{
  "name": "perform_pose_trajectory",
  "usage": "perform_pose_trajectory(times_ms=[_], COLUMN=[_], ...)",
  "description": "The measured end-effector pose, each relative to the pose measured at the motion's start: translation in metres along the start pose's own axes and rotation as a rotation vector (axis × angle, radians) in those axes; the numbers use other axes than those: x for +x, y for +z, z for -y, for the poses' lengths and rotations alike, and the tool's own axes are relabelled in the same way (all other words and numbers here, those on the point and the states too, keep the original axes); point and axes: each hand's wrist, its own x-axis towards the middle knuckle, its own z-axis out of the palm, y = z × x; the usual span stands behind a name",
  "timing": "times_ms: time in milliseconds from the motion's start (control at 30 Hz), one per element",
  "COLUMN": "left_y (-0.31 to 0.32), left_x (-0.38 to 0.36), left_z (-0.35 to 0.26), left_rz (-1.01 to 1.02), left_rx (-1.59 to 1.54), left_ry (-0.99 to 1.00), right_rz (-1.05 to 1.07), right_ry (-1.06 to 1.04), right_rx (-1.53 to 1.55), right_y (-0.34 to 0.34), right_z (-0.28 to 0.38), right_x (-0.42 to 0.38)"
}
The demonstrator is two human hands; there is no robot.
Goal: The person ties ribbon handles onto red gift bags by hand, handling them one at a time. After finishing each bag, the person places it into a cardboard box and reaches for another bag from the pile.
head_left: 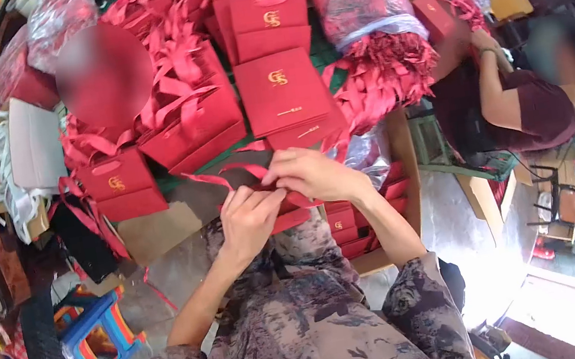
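Note:
Close in front of my body, my left hand (252, 220) and my right hand (318, 175) meet over a small red paper gift bag (291, 221), which is partly hidden under them. The fingers of both hands are pinched together. A red ribbon (207, 179) loops out from between them toward the table's edge, and it appears gripped by each hand. The exact hold at the fingertips is covered. Just beyond my fingers lie flat red bags (284, 94) with gold lettering.
Red bags with ribbon handles (195, 130) crowd the table, beside a plastic-wrapped ribbon bundle (384, 53). An open carton (376, 263) of red bags stands below right. Stacked plastic stools (107, 340) are at left. A co-worker (532, 98) sits at right.

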Motion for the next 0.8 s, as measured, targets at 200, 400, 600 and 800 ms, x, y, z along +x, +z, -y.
perform_pose_trajectory(times_ms=[200,400,600,800], left_y=[-0.007,-0.009,-0.017,-0.016], left_x=[-0.001,0.002,0.010,0.014], left_z=[0.002,0.004,0.002,0.015], left_rz=[-0.002,-0.004,0.164,0.138], left_rx=[-0.038,-0.186,-0.238,-0.274], left_ry=[0.120,0.005,-0.072,-0.350], right_rz=[0.247,0.287,-0.226,-0.702], right_ry=[0.051,0.030,0.014,0.151], right_rx=[0.055,0.189,0.339,0.080], right_y=[-0.011,-0.022,-0.004,0.006], right_z=[0.001,0.006,-0.015,-0.025], right_x=[0.002,0.005,0.007,-0.014])
